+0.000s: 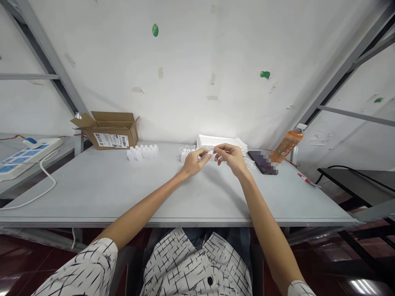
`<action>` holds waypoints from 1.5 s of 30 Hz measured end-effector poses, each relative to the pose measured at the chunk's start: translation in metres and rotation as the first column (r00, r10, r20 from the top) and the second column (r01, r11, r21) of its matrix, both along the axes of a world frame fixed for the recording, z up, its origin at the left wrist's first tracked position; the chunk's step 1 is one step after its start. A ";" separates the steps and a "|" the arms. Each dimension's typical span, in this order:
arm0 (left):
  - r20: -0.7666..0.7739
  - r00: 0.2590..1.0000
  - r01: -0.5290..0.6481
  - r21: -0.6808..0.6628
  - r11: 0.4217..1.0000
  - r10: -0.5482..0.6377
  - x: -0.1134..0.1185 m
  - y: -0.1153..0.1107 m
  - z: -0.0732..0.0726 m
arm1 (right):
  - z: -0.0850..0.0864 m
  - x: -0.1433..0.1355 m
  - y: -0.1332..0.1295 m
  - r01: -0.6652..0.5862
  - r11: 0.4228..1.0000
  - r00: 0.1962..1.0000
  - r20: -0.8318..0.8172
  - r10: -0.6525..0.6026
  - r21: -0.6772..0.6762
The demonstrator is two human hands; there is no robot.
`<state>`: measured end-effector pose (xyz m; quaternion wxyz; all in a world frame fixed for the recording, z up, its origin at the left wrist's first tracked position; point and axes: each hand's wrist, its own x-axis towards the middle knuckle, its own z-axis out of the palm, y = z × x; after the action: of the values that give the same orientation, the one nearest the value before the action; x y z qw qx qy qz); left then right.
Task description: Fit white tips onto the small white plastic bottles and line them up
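Note:
Over the middle of the table, my left hand [195,162] pinches a small white plastic piece [212,156] between thumb and fingers. My right hand [232,158] meets it from the other side, its fingertips closed together close to that piece; whether they grip part of it is too small to tell. Just behind my left hand stand several white pieces with thin loops [184,154], partly hidden. An open white box [220,142] lies behind both hands. Small white bits [250,164] are scattered beside my right hand. Farther left, several translucent white plastic pieces [142,152] stand in rows.
An open cardboard box [111,133] sits at the back left of the grey table [92,189]. To the right are a dark phone [262,162] and an orange drink bottle [287,144] leaning back. A power strip [27,158] lies at far left; metal posts frame both sides.

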<state>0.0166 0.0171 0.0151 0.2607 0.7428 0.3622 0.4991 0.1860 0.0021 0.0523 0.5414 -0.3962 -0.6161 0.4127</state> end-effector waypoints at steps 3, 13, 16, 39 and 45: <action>-0.030 1.000 0.006 0.012 1.000 -0.005 -0.005 0.002 0.006 | 0.008 -0.003 0.006 -0.016 1.000 0.998 0.054 0.015 0.018; 0.109 0.994 -0.037 0.041 0.998 0.033 -0.047 0.020 0.033 | 0.008 0.011 0.042 0.136 0.985 0.969 0.194 -0.155 0.110; 0.158 0.974 -0.174 0.089 0.981 0.159 -0.064 0.029 0.033 | -0.009 0.008 0.045 0.148 0.975 0.911 0.362 -0.199 0.165; -0.095 0.928 -0.321 0.281 0.904 0.360 -0.079 0.041 0.025 | -0.037 -0.019 0.051 0.161 0.922 0.624 0.687 -0.371 0.352; -0.114 0.921 -0.325 0.299 0.897 0.372 -0.078 0.041 0.023 | -0.038 -0.023 0.053 0.160 0.918 0.603 0.700 -0.383 0.364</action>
<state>-0.0616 0.0584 0.0383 0.0299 0.7339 0.4377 0.5185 0.1630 0.0547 0.0142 0.3377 -0.5456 -0.7663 0.0346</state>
